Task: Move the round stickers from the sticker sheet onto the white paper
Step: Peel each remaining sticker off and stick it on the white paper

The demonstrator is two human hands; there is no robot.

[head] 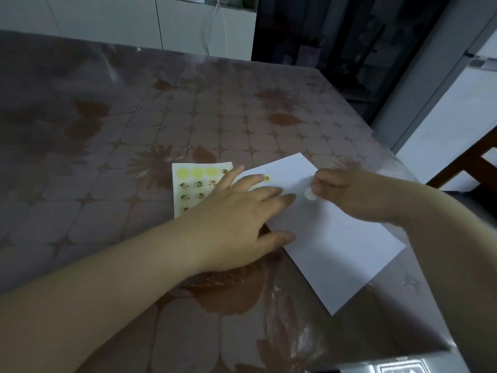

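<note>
Head view: left hand [236,219], fingers flat, hides sticker sheet [188,184] rows; right hand [347,192] grip pinches blurred sticker [309,194].

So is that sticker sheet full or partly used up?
Partly emptied: the sticker sheet has three plain yellow circles in its top row; printed stickers sit below.

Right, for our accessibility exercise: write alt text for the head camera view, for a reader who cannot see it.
A person's right hand pinches a pale round sticker over the white paper, while the left hand lies flat across the paper's edge and the yellow sticker sheet. One patterned sticker already sits near the paper's left edge.
</note>
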